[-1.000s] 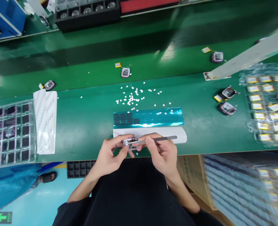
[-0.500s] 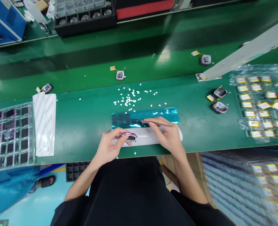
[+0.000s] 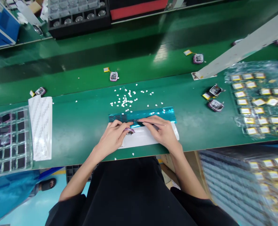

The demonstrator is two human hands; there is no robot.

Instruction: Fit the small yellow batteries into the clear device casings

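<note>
My left hand [image 3: 112, 135] is closed around a small purple watch case [image 3: 130, 130] with electronics showing in its open side; the fingers cover part of it. Its fingertips lie over the lower edge of a shiny blue film sheet [image 3: 163, 115] that bears rows of thin dark strips [image 3: 120, 118]. In my right hand [image 3: 164, 131] is a pair of slim tweezers [image 3: 159, 124], pointing left. Their tips are at the film beside my left fingertips; whether anything is between them is too small to tell. White backing paper [image 3: 142, 140] lies beneath both hands.
Small white bits [image 3: 125, 102] are scattered beyond the film. A clear tray [image 3: 27, 138] and white paper strips [image 3: 44, 128] lie left. More watch cases [image 3: 215, 105] and a tray of battery packs [image 3: 242, 103] are at the right, near a slanted white post [image 3: 237, 47].
My left hand has moved up with the watch case onto the film's edge, close to the tweezer tips. My right hand stays nearly in place, and the whole view has shifted slightly.
</note>
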